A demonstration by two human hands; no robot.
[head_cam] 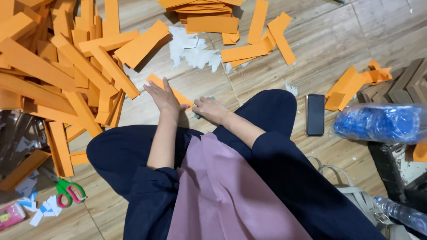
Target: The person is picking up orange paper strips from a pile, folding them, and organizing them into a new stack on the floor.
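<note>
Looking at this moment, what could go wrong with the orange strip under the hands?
The left hand presses flat on the orange strip, while the right hand grips a small teal object at its end; the strip might crease or slip on the smooth wooden floor. The phone lies close beside the knee and might be knocked.

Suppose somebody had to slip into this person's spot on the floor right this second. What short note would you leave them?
Left hand: flat, pressing an orange paper strip to the wooden floor.
Right hand: closed around a small teal object; what it is cannot be told.
Around: big heap of orange strips on the left, smaller stack ahead, torn white scraps between.
Green-handled scissors lie at lower left, phone at right.
Done: many strips cut. Left: the strip under the hands.
</note>
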